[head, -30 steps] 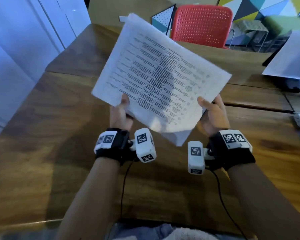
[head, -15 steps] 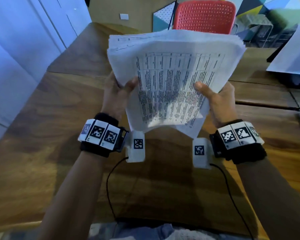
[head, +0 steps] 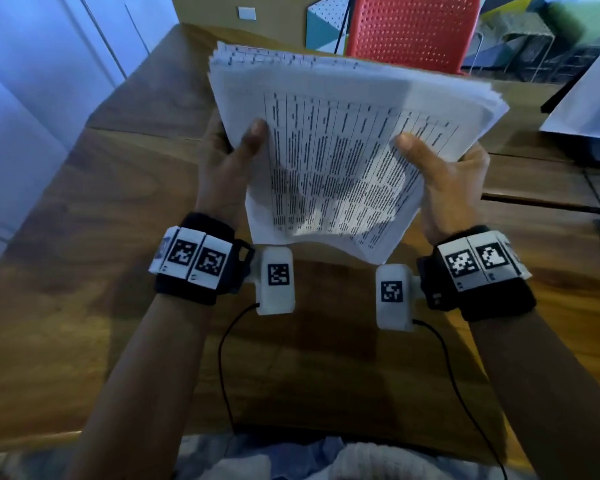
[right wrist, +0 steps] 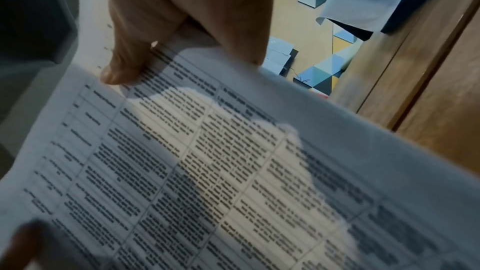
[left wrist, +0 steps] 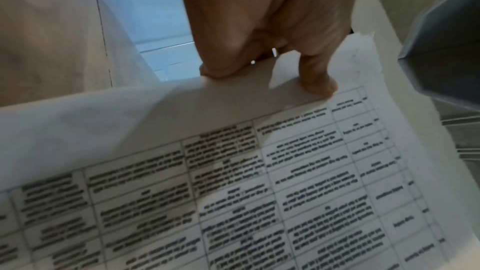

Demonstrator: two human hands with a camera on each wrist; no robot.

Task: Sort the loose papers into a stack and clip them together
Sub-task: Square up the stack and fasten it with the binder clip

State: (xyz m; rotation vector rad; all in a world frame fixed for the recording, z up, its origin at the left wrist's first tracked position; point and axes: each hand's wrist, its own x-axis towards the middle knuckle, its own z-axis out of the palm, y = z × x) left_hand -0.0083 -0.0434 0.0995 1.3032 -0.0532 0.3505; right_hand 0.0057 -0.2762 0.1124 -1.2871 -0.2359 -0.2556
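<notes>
A stack of white papers (head: 343, 140) printed with tables is held up in the air over the wooden table (head: 84, 271). My left hand (head: 229, 168) grips its left edge, thumb on the top sheet. My right hand (head: 451, 178) grips the right edge the same way. The far edges of the sheets fan out unevenly. In the left wrist view the papers (left wrist: 259, 182) fill the lower frame under my left hand (left wrist: 267, 65). The right wrist view shows the papers (right wrist: 233, 171) pinched by my right hand (right wrist: 161, 52). No clip is in view.
A red perforated chair (head: 413, 32) stands behind the table's far edge. Another white sheet (head: 589, 109) lies over a dark object at the right. A seam (head: 541, 202) splits the tabletop on the right. White cabinet doors (head: 32, 81) are on the left.
The stack has been turned from a slanted hold to square in front of me and raised closer. Both hands shifted along its side edges, thumbs now on top.
</notes>
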